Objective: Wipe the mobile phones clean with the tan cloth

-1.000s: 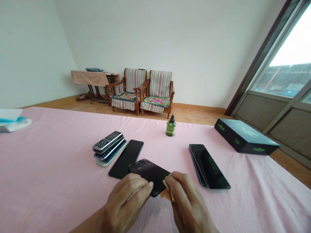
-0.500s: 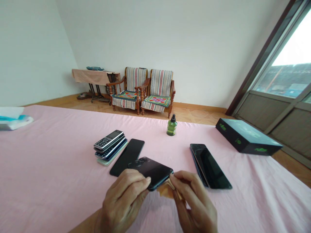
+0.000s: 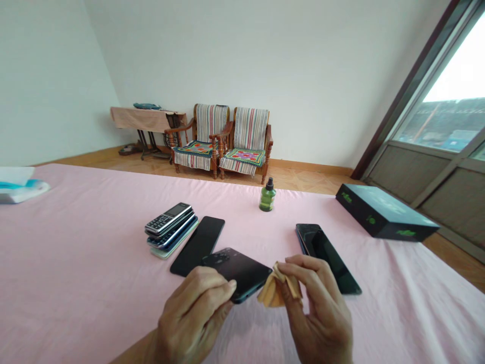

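Note:
A dark phone (image 3: 248,271) with its camera side up is gripped at its near edge by my left hand (image 3: 195,313), thumb on top. My right hand (image 3: 318,308) pinches a crumpled yellow cloth (image 3: 273,293) just right of the phone's corner. Behind the held phone, a black phone (image 3: 199,245) lies flat on the pink cloth. Left of that is a stack of several phones, with a silver keypad phone (image 3: 168,218) on top. Beyond my right hand, another black phone (image 3: 337,263) rests on one more, partly hidden by my fingers.
A green bottle (image 3: 267,196) with a black cap stands towards the far edge of the pink-covered surface (image 3: 94,263). A black box (image 3: 386,212) lies at the right, a white and blue packet (image 3: 22,191) at the far left. Two wooden chairs (image 3: 244,146) stand beyond.
My right hand has moved right with the yellow cloth, away from the phone's edge. My left hand still holds the phone, which has shifted slightly.

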{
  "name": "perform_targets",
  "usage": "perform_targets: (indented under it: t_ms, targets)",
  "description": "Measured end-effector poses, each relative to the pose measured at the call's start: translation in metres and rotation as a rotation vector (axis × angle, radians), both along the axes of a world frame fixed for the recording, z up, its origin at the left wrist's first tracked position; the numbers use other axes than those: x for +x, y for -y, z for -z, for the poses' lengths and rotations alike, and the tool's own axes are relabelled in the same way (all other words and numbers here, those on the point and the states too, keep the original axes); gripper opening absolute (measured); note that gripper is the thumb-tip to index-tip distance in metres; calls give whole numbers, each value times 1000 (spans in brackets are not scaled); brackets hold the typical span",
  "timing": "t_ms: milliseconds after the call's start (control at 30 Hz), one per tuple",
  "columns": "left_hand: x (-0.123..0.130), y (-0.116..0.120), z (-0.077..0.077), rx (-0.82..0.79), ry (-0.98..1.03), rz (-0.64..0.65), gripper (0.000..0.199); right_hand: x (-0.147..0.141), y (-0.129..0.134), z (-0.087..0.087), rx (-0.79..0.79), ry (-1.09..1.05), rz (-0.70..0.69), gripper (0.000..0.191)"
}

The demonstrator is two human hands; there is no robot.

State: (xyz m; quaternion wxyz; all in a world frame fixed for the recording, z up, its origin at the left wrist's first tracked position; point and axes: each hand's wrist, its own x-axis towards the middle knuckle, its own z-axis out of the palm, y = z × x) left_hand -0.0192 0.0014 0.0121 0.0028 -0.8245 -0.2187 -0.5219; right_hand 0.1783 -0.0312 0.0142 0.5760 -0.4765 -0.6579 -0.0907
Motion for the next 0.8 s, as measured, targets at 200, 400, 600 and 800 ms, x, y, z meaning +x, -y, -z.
perform_targets:
  t_ms: [200,400,600,800]
  targets:
    - [1,-1,-5,11,3,-41,14,-5,2,5,-31,13,-110,26]
    - [1,0,-2,5,-22,-28,16,-15,7,12,3,41,-166,35]
    - [3,0,3,-23,-27,21,15,-12,15,18,-10,292,-253,46]
    - [2,0,-4,-15,-5,-40,14,-2,6,16,-30,174,-123,39]
